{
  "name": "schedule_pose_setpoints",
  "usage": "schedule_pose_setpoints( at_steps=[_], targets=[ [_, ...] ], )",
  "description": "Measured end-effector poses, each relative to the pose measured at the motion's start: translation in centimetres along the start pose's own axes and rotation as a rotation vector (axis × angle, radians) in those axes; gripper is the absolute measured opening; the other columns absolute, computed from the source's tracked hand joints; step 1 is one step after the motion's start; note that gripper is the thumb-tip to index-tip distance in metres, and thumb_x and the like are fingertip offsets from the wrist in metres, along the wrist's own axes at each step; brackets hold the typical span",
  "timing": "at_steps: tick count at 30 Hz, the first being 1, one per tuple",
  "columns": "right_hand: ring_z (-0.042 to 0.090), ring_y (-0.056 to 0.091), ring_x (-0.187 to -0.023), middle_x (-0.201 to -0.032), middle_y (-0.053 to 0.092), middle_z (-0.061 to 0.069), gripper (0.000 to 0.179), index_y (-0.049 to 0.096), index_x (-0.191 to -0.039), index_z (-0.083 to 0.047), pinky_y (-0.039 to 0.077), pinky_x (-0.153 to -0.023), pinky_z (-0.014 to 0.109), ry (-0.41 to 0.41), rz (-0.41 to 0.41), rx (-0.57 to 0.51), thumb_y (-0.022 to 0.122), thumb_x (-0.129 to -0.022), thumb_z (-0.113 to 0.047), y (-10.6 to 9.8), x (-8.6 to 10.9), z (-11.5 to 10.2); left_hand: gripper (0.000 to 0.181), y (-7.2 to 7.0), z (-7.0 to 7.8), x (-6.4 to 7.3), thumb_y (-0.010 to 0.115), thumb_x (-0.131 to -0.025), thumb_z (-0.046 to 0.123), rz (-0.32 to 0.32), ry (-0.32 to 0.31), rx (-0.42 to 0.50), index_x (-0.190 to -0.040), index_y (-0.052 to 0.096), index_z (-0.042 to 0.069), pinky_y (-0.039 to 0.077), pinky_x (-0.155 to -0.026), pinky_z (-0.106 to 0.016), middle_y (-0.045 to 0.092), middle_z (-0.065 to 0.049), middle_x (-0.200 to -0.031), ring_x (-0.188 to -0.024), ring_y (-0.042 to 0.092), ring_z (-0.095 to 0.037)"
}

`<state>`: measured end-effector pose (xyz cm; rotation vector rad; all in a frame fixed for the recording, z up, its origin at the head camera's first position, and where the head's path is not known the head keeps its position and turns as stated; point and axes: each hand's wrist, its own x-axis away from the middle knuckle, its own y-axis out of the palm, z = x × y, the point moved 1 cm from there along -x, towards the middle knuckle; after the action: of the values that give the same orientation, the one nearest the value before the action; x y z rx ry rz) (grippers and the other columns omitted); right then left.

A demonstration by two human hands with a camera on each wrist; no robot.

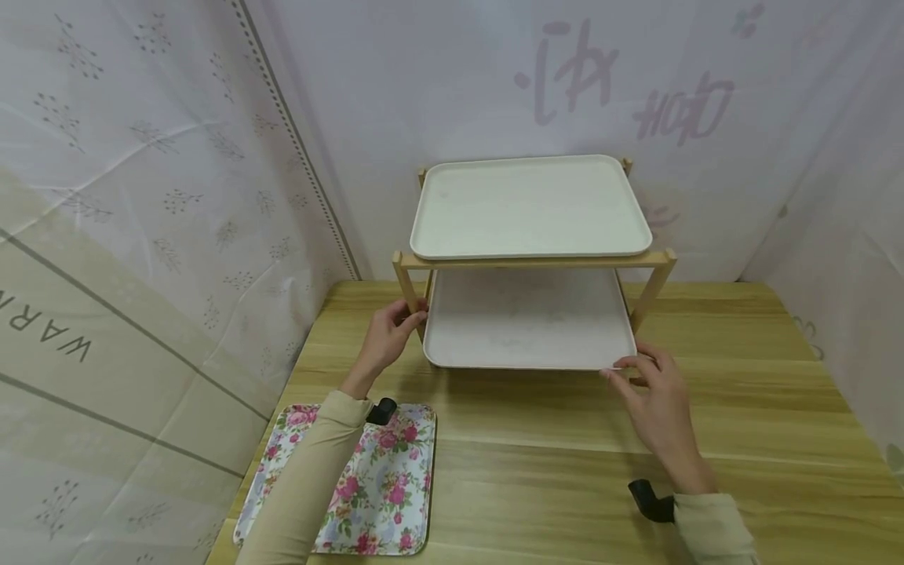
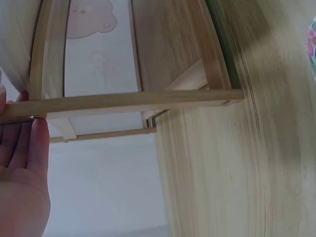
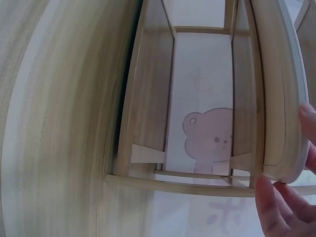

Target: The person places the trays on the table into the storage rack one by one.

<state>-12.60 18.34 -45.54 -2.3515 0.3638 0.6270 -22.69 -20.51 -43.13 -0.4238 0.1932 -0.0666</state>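
Observation:
A light wooden rack (image 1: 653,292) carries one white tray (image 1: 533,208) on top and a second white tray (image 1: 530,326) on the level below. At the rack's front left leg (image 2: 123,102) is my left hand (image 1: 387,337), its thumb and fingers gripping the wood. My right hand (image 1: 657,396) pinches the front right corner of the lower white tray. Seen from the right wrist, the fingers of that hand (image 3: 281,210) lie around the corner of the tray (image 3: 281,98), beside the rack's wooden frame.
A flower-patterned tray (image 1: 374,494) lies on the wooden table (image 1: 530,471) at the front left, partly under my left forearm. Printed cloth (image 1: 339,78) hangs behind the table and along its sides. Wooden shelves (image 3: 153,89) sit below the lower white tray.

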Motion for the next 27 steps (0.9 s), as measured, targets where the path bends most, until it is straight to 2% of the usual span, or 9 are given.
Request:
schedule_pose_setpoints(
  at_steps=[6,13,15,17,20,23,27],
  targets=[
    [0.039,0.06,-0.087,-0.116,0.055,0.03,0.017,0.068,-0.086,0.001,0.035,-0.064,-0.005,0.018,0.011,0.031,0.081,-0.076,-0.005,0.7,-0.9,0.2,0.031,-0.1,0.0,0.0,0.06,-0.096,0.016,-0.016,-0.002,0.016,-0.123,0.063,0.0,0.054,-0.093,-0.04,0.066,-0.019,-0.121,-0.111,0.064,-0.029],
    [0.038,0.062,-0.084,-0.116,0.056,0.03,0.018,0.068,-0.089,0.006,0.032,-0.062,-0.007,0.026,0.048,0.028,0.079,-0.079,-0.005,1.6,-2.0,0.0,0.03,0.0,0.1,0.1,0.06,-0.096,0.014,-0.008,0.01,0.017,-0.123,0.063,0.0,0.053,-0.095,-0.043,0.066,-0.019,-0.122,-0.113,0.063,-0.03],
    [0.037,0.063,-0.082,-0.116,0.057,0.029,0.02,0.068,-0.09,0.006,0.033,-0.062,-0.003,0.026,0.065,0.041,0.079,-0.079,-0.006,1.8,-2.2,0.1,0.03,0.0,0.0,0.1,0.06,-0.096,0.014,-0.003,0.012,0.014,-0.123,0.063,0.0,0.053,-0.095,-0.042,0.066,-0.019,-0.122,-0.113,0.063,-0.03],
    [0.036,0.064,-0.081,-0.117,0.058,0.029,0.021,0.068,-0.092,0.006,0.041,-0.061,0.005,0.033,0.076,0.053,0.079,-0.08,-0.007,2.1,-2.4,0.1,0.03,0.1,0.0,0.1,0.06,-0.097,0.014,0.003,0.02,0.003,-0.123,0.063,-0.001,0.054,-0.094,-0.042,0.066,-0.02,-0.122,-0.112,0.063,-0.031],
    [0.036,0.064,-0.079,-0.118,0.058,0.029,0.021,0.067,-0.093,0.007,0.051,-0.064,0.027,0.04,0.086,0.057,0.078,-0.081,-0.007,2.5,-2.7,0.1,0.03,0.1,0.0,0.1,0.06,-0.097,0.014,0.016,0.021,-0.014,-0.122,0.064,0.0,0.054,-0.092,-0.04,0.066,-0.019,-0.121,-0.11,0.064,-0.03],
    [0.037,0.064,-0.075,-0.119,0.058,0.031,0.021,0.066,-0.094,0.008,0.051,-0.065,0.045,0.036,0.099,0.05,0.077,-0.081,-0.006,2.8,-3.0,0.1,0.03,0.3,0.3,0.1,0.059,-0.097,0.013,0.021,0.019,-0.027,-0.122,0.064,0.0,0.055,-0.091,-0.042,0.066,-0.02,-0.121,-0.109,0.064,-0.031],
    [0.036,0.066,-0.07,-0.119,0.058,0.032,0.022,0.066,-0.096,0.009,0.052,-0.061,0.046,0.024,0.117,0.067,0.076,-0.082,-0.006,3.1,-3.4,0.1,0.029,0.3,2.0,0.6,0.058,-0.096,0.008,0.022,0.008,-0.035,-0.122,0.062,-0.005,0.053,-0.092,-0.048,0.065,-0.024,-0.119,-0.108,0.063,-0.036]
  ],
)
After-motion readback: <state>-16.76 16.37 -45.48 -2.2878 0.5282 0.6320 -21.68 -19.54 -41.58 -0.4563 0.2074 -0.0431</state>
